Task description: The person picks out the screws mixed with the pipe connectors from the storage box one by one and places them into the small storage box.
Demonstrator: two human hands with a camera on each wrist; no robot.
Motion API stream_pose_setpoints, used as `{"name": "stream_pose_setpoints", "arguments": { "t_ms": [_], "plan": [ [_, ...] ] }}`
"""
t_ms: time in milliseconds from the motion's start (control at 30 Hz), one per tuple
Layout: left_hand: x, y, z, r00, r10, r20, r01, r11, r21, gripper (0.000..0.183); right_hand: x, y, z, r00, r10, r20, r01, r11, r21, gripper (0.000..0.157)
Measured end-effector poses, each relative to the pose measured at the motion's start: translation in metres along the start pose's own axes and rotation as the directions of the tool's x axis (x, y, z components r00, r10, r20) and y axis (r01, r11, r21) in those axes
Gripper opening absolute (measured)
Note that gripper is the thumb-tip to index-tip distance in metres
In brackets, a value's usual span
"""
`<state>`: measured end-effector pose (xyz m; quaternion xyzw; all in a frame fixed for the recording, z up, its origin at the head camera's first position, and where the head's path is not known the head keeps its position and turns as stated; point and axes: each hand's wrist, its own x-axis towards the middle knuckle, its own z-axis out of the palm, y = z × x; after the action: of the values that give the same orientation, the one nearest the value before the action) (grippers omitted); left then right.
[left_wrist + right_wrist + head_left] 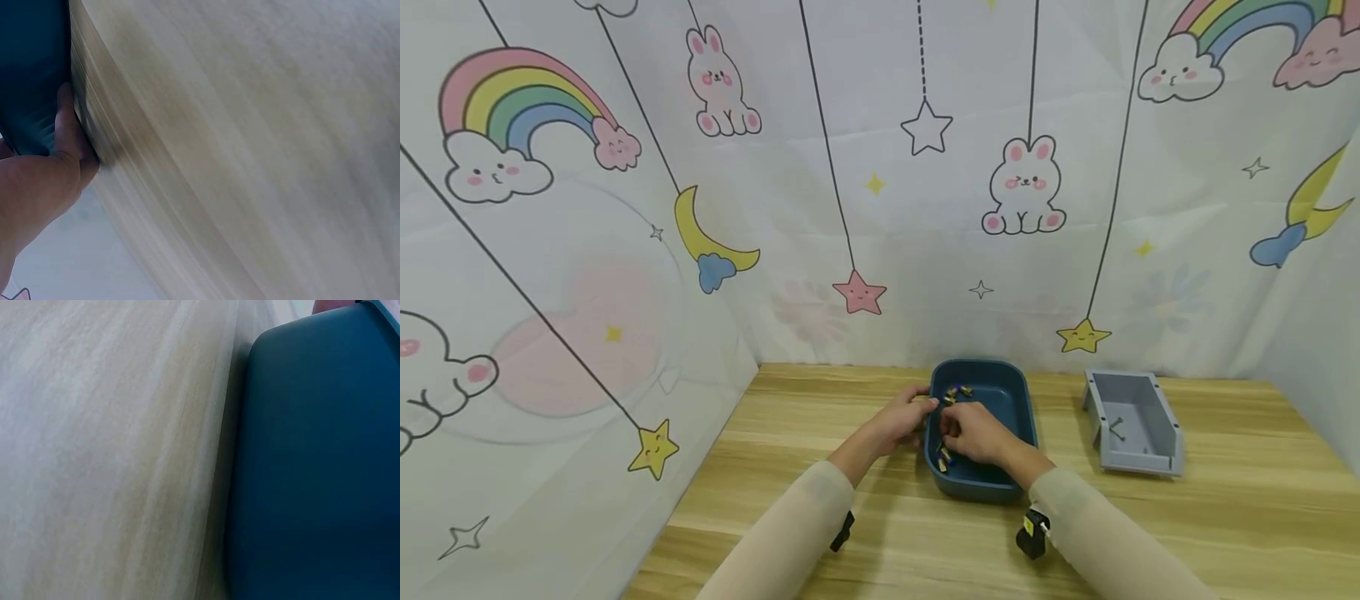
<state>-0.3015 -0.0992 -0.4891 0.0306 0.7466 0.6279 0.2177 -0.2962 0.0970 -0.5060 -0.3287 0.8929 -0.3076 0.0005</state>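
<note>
A dark blue tub (1000, 400) with rounded corners stands on the table. My left hand (904, 418) holds the tub's left side, thumb at the rim and fingers against the outer wall. In the left wrist view, the same hand (47, 178) lies along the tub wall (31, 69). My right hand (976, 429) reaches inside the tub with fingers bent down near its left wall; I cannot tell whether its fingertips hold anything. Small gold and dark blue pieces (951, 395) lie behind these fingers, and more such pieces (943, 460) lie in front. The right wrist view shows the tub's outer wall (319, 456).
To the right of the tub stands a grey open-front bin (1138, 459) with a few small grey screw-like pieces (1117, 427) in it. Around them runs the wood-grain table (910, 550). A printed white cloth (940, 250) hangs behind and at the sides.
</note>
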Motion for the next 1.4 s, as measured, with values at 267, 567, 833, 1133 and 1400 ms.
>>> {"name": "stream_pose_setpoints", "arguments": {
  "t_ms": [267, 567, 833, 1133, 1400],
  "plan": [
    [-0.0013, -0.0004, 0.0003, 1.0, 0.004, -0.001, -0.004, 1.0, -0.005, 0.053, -0.0007, 0.0026, 0.0007, 1.0, 0.019, -0.015, -0.019, 1.0, 0.004, 0.014],
    [-0.0033, 0.0, -0.0001, 1.0, 0.008, 0.006, -0.008, 1.0, -0.011, 0.053, -0.0005, 0.0029, 0.0008, 1.0, 0.008, 0.013, -0.008, 0.999, 0.033, 0.015],
    [-0.004, 0.0, 0.0006, 1.0, 0.016, 0.01, -0.016, 1.0, -0.009, 0.053, -0.0009, 0.0017, -0.001, 0.998, 0.012, 0.069, -0.015, 0.999, 0.036, 0.014],
    [-0.0031, 0.0008, 0.0013, 1.0, 0.018, 0.019, -0.018, 1.0, -0.018, 0.051, -0.0031, 0.0025, -0.002, 0.997, -0.026, 0.078, 0.027, 1.0, -0.006, 0.014],
    [-0.0037, 0.0, 0.0014, 1.0, 0.012, 0.003, -0.012, 1.0, -0.005, 0.053, -0.0054, -0.0006, -0.0087, 0.992, -0.051, 0.113, 0.055, 0.998, -0.028, 0.014]
  ]
}}
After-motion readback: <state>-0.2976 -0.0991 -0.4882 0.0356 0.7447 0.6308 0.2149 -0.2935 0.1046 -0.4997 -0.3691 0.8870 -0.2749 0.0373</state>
